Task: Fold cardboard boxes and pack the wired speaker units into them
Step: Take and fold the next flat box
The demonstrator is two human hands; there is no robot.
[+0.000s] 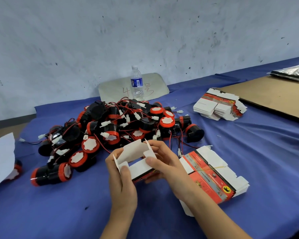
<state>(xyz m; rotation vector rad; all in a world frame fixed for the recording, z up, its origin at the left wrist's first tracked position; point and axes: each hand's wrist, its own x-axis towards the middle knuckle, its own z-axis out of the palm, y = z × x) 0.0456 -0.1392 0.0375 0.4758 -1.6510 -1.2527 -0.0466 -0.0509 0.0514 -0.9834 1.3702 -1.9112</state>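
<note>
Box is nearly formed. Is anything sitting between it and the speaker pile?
Nothing visible. The box, gripped by left hand and right hand, is directly in front of the speaker pile. The units' wires are tangled, though, so lifting one may drag others.

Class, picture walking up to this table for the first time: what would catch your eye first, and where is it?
The tangled pile of black-and-red speakers in the middle of the blue table comes first. In front of it, the left hand and right hand hold a half-folded white box, with a bundle of flat boxes to its right. A water bottle stands behind the pile.
</note>
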